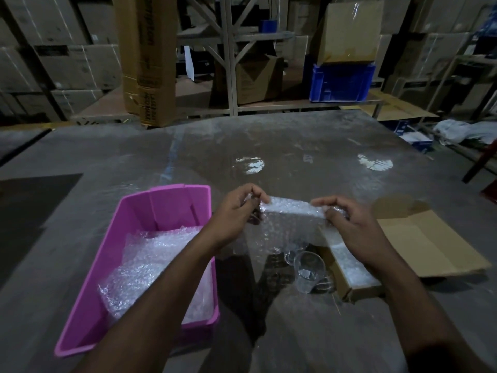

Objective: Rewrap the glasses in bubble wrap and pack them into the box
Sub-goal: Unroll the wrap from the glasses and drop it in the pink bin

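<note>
A sheet of bubble wrap [285, 224] hangs stretched between my two hands above the table. My left hand [239, 208] pinches its top left corner and my right hand [347, 222] pinches its top right corner. Below the sheet a clear drinking glass [308, 270] stands on the table, with a second glass [291, 253] partly hidden behind the wrap. Right of the glasses lies an open cardboard box [360, 288] with bubble wrap inside and its flap [427, 246] spread out to the right.
A pink plastic bin [139, 219] holding more bubble wrap sits at my left on the grey table [269, 157]. Beyond the far edge are shelves with cardboard boxes and a blue crate [341, 82]. A tall carton [146, 60] leans at the table's back.
</note>
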A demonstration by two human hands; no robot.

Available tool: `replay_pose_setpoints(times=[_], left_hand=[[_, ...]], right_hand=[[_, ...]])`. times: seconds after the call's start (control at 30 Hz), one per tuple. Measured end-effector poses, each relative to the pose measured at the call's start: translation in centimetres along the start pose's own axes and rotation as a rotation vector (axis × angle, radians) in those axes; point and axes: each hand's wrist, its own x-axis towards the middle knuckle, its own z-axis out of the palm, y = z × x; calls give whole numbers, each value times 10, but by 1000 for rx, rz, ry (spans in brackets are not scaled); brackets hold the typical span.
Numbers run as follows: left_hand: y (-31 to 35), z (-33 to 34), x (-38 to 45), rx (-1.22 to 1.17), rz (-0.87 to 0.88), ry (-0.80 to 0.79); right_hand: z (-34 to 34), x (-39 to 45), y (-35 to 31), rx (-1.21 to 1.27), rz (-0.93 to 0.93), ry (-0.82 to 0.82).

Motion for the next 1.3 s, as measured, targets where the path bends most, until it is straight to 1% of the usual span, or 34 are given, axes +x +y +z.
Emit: replay_pose_setpoints(times=[0.07,0.17,0.3,0.47,0.53,0.6,0.7,0.77,0.83,0.93,1.03,1.2,1.3], left_hand=[[2,-1,-1,-51,-27,-23],[2,-1,-1,-103,-37,-35],[-3,0,4,-149,-67,-13],[-4,9,21,-253,-140,76],[-3,14,28,-241,-146,61],[-3,19,34,-182,-128,23],[-4,26,41,-96,-91,20],[-6,29,42,-113,-91,1],[-10,30,40,-165,-95,-55],[-16,31,37,-127,-16,-111],[-20,34,38,-121,13,-147],[-21,34,39,-132,47,-101],[-22,33,39,-74,32,-72]], right_hand=[[-1,-1,-1,31,23,-24],[-2,-3,2,0,26,31],[-7,-3,7,-23,47,102],[-13,-3,10,-113,-37,143],[-16,-4,14,-150,-42,168],[-18,-4,18,-158,-43,177],[-20,-6,19,-96,-24,163],[-22,-8,19,-89,-34,158],[-25,-9,22,-106,-36,162],[-27,-10,24,-129,-22,163],[-27,-11,23,-127,-5,175],[-27,-13,22,-169,-1,170],[-26,-13,23,-183,-2,191]])
